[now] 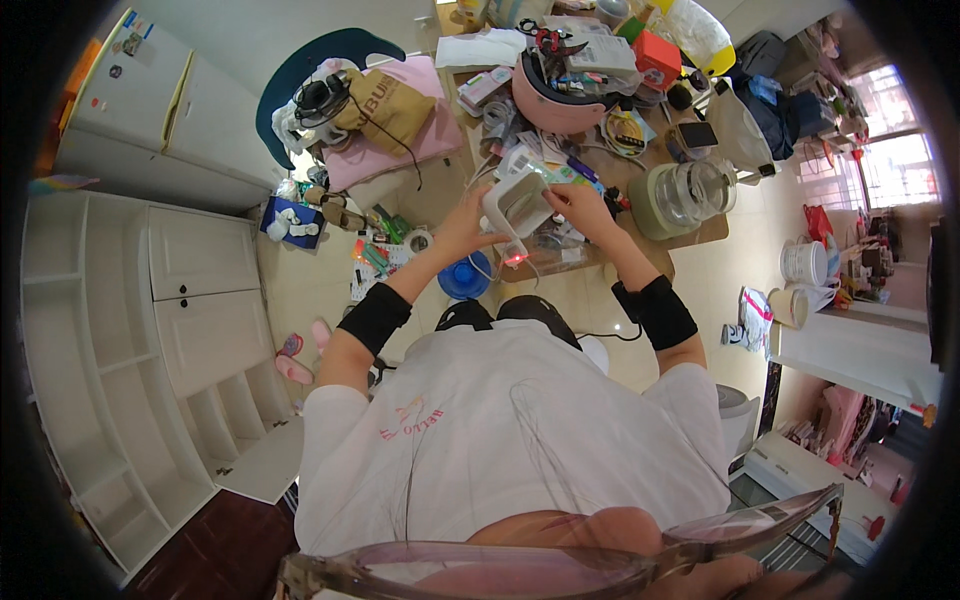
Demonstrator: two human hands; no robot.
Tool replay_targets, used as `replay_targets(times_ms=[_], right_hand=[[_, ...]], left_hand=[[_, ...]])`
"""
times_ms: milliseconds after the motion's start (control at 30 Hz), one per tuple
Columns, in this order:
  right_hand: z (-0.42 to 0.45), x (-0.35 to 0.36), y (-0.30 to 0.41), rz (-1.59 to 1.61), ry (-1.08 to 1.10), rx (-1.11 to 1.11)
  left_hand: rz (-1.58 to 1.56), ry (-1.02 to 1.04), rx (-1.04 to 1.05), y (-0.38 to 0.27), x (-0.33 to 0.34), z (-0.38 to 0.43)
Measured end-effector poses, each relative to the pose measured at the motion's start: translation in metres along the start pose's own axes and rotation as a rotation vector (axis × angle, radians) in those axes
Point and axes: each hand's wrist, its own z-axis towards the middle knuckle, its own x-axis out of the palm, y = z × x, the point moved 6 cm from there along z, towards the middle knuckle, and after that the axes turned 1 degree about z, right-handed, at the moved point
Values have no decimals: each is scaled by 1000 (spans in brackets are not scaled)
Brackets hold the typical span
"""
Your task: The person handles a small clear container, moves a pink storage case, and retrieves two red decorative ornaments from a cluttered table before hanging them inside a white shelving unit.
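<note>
Above the near part of the cluttered table, my left hand grips the left side of a white rectangular plastic container with rounded corners. Its open face is tilted towards me, and the inside looks greyish green. The fingertips of my right hand pinch the container's right edge. A small red light glows just below it, beside a thin white cable. What the light belongs to is unclear. Behind the container lie plastic packets and a purple marker-like object.
A pink helmet holding red-handled pruning shears stands farther back. Right of my hands is a large clear-topped jar. On the floor is a blue plastic bucket. A chair with a pink cushion stands at the left.
</note>
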Motion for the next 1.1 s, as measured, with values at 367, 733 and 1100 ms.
replay_targets(times_ms=[367,733,1100], right_hand=[[6,42,23,-267,27,-170],[34,60,73,-15,-279,-67],[50,84,58,173,-178,-41]], left_hand=[[-588,313,-514,67,36,-24],[-698,-162,-571,114,26,-16],[-482,-230,-492,95,14,-18]])
